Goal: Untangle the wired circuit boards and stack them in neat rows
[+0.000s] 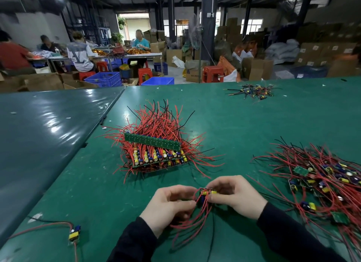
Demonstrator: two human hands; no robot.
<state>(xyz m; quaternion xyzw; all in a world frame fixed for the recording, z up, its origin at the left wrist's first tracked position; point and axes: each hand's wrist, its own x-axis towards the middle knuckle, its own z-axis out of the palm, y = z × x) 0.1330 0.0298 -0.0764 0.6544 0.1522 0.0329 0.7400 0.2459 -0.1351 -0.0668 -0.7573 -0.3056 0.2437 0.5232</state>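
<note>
The small board (205, 195) between the two hands is mostly hidden by fingers; only yellow and blue parts show, so its long axis cannot be told. Left hand (170, 207) and right hand (234, 195) both pinch it with curled fingers, just above the green surface (234, 125). Its red wires (187, 226) trail toward the person. The stacked boards (156, 152) lie beyond, rows running left-right; the tangled pile (320, 179) is cut off at right.

Overhead glare, blurred fisheye edges
</note>
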